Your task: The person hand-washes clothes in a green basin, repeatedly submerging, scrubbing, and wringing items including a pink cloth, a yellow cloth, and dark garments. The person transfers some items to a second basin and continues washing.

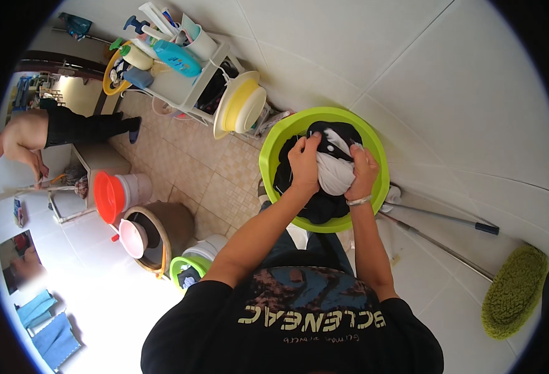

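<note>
Over a lime-green basin [379,134] both my hands grip a bunched black-and-white garment [336,171]. My left hand [303,163] closes on its left side, with the thumb on the black part near the top. My right hand [364,169] wraps its right side, a light bracelet round the wrist. White cloth bulges between the hands, with black cloth above it. Dark clothes [317,210] lie in the basin beneath. The fingertips of both hands are partly hidden in the folds.
A white shelf [184,93] holds bottles, with a yellow-and-white basin [240,106] leaning on it. Left stand an orange-red basin [108,197], a brown vat [178,224] and a green bucket [181,267]. A green mop [516,292] leans right. Another person [69,128] stands far left.
</note>
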